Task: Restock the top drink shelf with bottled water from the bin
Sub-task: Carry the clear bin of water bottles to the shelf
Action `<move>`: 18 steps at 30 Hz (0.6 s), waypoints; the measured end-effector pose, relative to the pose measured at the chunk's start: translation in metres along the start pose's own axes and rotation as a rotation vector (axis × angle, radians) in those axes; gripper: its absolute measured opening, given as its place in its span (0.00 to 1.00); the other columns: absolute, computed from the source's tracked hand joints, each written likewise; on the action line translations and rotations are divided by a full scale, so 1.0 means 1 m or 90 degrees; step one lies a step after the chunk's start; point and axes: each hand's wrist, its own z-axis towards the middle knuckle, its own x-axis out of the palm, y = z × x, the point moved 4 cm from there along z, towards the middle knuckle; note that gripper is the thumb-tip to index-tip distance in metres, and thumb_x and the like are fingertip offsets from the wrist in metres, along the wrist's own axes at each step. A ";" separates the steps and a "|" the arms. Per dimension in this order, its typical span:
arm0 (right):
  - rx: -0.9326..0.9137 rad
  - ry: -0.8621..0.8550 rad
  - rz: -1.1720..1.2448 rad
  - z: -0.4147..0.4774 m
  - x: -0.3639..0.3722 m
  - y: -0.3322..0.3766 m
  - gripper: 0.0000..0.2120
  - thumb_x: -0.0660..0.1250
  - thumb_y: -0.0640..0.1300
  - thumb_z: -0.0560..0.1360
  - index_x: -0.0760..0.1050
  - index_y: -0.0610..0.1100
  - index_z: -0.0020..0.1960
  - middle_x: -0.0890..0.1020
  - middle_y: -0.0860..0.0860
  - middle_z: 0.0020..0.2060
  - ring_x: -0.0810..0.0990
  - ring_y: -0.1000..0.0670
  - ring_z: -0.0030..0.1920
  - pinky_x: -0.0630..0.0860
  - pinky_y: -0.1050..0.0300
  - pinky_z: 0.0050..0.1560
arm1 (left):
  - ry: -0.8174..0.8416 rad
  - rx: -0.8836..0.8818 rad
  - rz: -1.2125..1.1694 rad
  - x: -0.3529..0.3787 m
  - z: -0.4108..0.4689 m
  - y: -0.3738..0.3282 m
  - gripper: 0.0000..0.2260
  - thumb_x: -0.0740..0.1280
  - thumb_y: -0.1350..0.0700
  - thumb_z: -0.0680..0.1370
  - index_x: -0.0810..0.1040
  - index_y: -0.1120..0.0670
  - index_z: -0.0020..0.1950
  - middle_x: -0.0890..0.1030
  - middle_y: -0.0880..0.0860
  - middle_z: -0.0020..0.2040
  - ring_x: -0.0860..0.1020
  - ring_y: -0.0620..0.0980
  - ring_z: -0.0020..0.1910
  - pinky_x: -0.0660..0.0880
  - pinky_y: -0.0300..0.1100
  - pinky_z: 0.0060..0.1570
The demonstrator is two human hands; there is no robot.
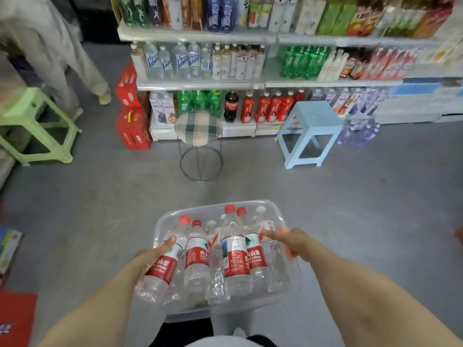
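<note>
I carry a clear plastic bin (pixel 253 203) low in front of me, above the grey floor. Several water bottles (pixel 235 256) with red labels and red or white caps lie packed inside it. My left hand (pixel 154 255) grips the bin's left rim, thumb lying over the rim against a bottle. Gripping the right rim is my right hand (pixel 288 242), thumb pointing inward. The drink shelving (pixel 198 35) stands ahead across the floor, its levels filled with bottles and cartons. The highest level in view is cut off by the frame's top.
Between me and the shelving stand a round plaid stool (pixel 198 128) and a light blue plastic stool (pixel 310 131). To the left are a green stool (pixel 37 126) and stacked red cartons (pixel 130 108). Another person's legs (pixel 62 51) show at upper left. A wrapped bottle pack (pixel 358 132) sits on the floor.
</note>
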 end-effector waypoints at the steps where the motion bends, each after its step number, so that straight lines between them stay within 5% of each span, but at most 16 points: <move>1: -0.002 -0.005 -0.007 0.015 -0.003 0.022 0.41 0.79 0.68 0.62 0.78 0.35 0.59 0.84 0.42 0.52 0.82 0.45 0.44 0.76 0.55 0.38 | 0.005 -0.001 -0.002 -0.005 0.017 -0.019 0.45 0.79 0.33 0.51 0.78 0.64 0.55 0.85 0.66 0.42 0.85 0.65 0.39 0.81 0.55 0.36; 7: 0.025 -0.053 0.016 0.101 -0.019 0.147 0.35 0.80 0.68 0.60 0.81 0.40 0.50 0.83 0.47 0.41 0.80 0.48 0.37 0.74 0.58 0.34 | 0.053 0.019 0.028 -0.040 0.116 -0.175 0.45 0.77 0.31 0.49 0.80 0.62 0.55 0.86 0.62 0.41 0.86 0.59 0.39 0.81 0.52 0.41; 13: 0.004 -0.066 0.022 0.175 -0.043 0.286 0.37 0.76 0.76 0.49 0.76 0.49 0.43 0.82 0.50 0.43 0.82 0.49 0.43 0.77 0.57 0.34 | 0.043 0.046 0.046 -0.086 0.173 -0.327 0.47 0.77 0.31 0.50 0.79 0.60 0.59 0.86 0.61 0.45 0.86 0.58 0.42 0.81 0.47 0.39; 18: -0.022 -0.017 0.033 0.252 -0.054 0.390 0.49 0.75 0.75 0.49 0.75 0.43 0.59 0.81 0.46 0.56 0.81 0.45 0.51 0.78 0.55 0.39 | 0.067 0.034 0.033 -0.112 0.223 -0.425 0.45 0.75 0.29 0.54 0.79 0.59 0.59 0.86 0.62 0.45 0.86 0.59 0.40 0.81 0.47 0.37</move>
